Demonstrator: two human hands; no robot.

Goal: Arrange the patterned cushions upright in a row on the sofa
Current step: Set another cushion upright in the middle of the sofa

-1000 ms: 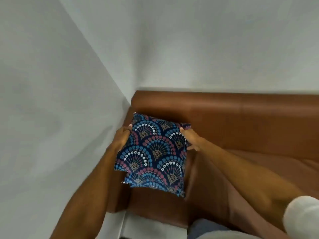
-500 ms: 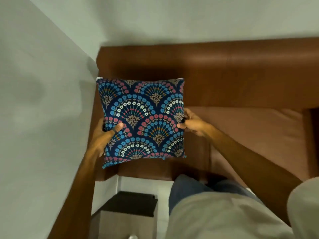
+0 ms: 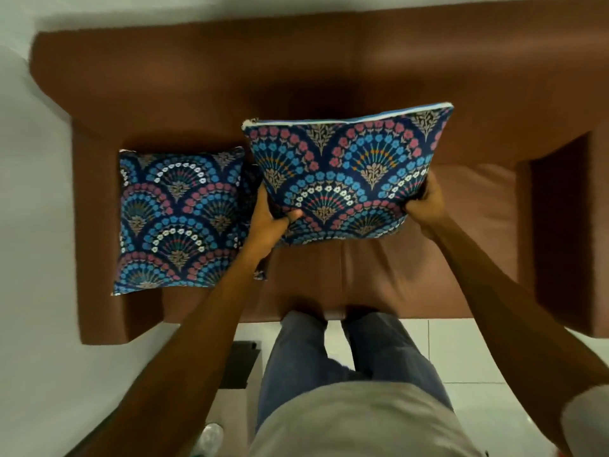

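Two navy cushions with blue, pink and white fan patterns are on the brown sofa (image 3: 412, 77). One patterned cushion (image 3: 179, 219) leans in the sofa's left corner against the armrest and backrest. A second patterned cushion (image 3: 346, 173) is held above the middle of the seat. My left hand (image 3: 272, 222) grips its lower left corner and my right hand (image 3: 428, 206) grips its lower right edge. Its white-piped top edge points toward the backrest. A sliver of patterned fabric (image 3: 260, 275) shows behind my left forearm.
The right half of the seat (image 3: 468, 232) is bare leather up to the right armrest (image 3: 560, 225). A white wall runs along the left. A dark small table (image 3: 240, 364) stands on the white tiled floor by my legs.
The first cushion has been let go in the left corner. Both hands now hold a second cushion over the middle of the seat. My view has swung right and down.
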